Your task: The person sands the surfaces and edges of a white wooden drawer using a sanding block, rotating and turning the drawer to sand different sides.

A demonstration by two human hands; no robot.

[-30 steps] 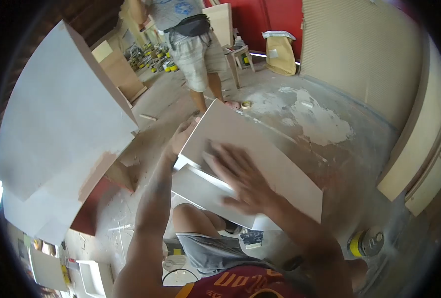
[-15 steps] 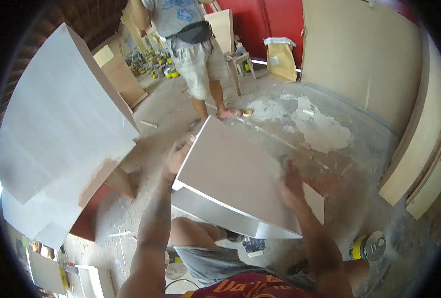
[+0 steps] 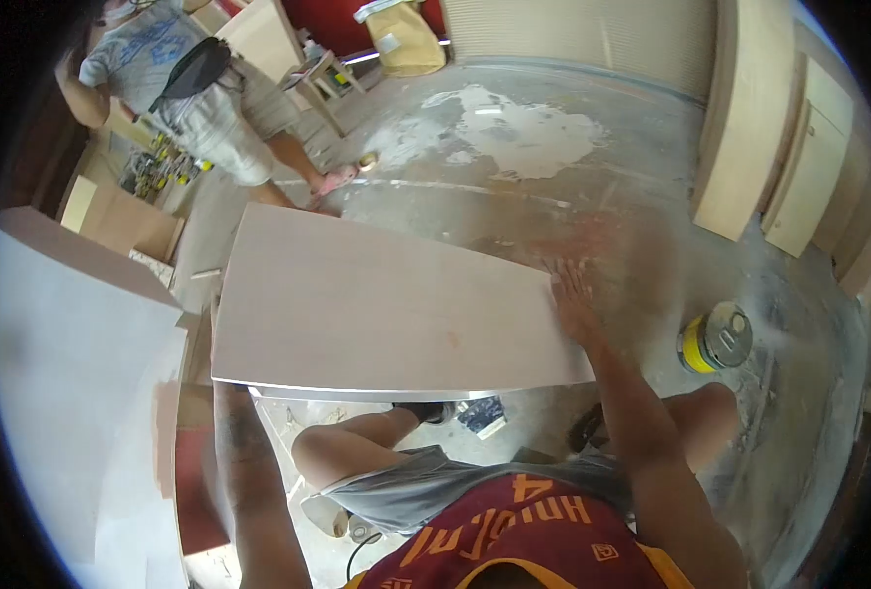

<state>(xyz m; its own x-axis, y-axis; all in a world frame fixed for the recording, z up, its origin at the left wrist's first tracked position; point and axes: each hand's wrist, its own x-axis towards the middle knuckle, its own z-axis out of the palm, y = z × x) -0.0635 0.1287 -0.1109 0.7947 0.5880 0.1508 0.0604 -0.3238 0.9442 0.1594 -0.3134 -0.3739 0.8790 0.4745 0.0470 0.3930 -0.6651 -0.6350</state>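
Observation:
A broad pinkish-white panel piece [image 3: 386, 304] lies across the view above my knees, its flat face up and its pale edge toward me. My right hand [image 3: 575, 299] rests at the panel's right end, fingers spread over the edge; whether anything is under the palm does not show. My left forearm reaches up to the panel's left side, where my left hand is hidden behind the board.
A person [image 3: 210, 98] stands at the upper left. A large white curved cabinet piece [image 3: 72, 393] fills the left side. A yellow-banded can [image 3: 715, 339] is on the floor at right. Curved wooden panels [image 3: 750, 118] lean at the upper right, and a paper bag [image 3: 403, 39] stands at the back.
The panel has turned so that it lies more level across the view. My right hand has moved to its right end, and my left hand has gone out of sight. The view has swung right.

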